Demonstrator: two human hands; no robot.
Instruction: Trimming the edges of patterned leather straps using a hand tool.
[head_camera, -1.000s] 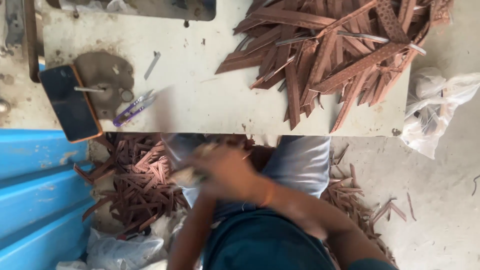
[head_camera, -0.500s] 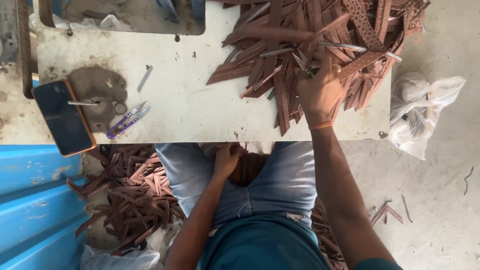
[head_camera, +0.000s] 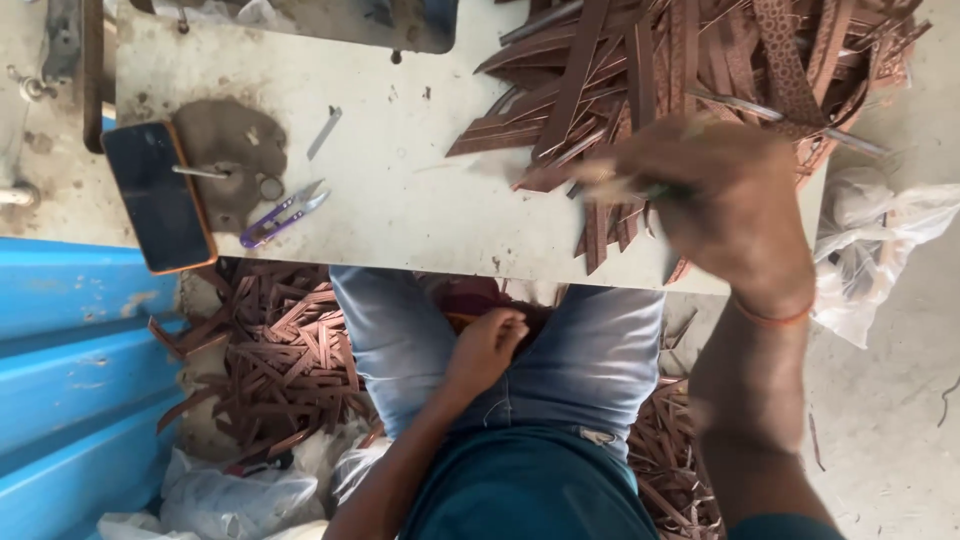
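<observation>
Head view: the right hand (head_camera: 725, 205), blurred, was over the pile of brown strips (head_camera: 680, 80) at the right end of the worktop (head_camera: 400, 200); whether its fingers held a strip could not be told. The left hand (head_camera: 488, 350) rested on the lap, fingers curled. Purple snips (head_camera: 280, 215) lay beside a phone (head_camera: 158, 195).

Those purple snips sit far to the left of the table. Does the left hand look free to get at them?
Probably yes: the left hand rests in the lap, seemingly empty, and the bare table around the snips leaves the way open.
</observation>
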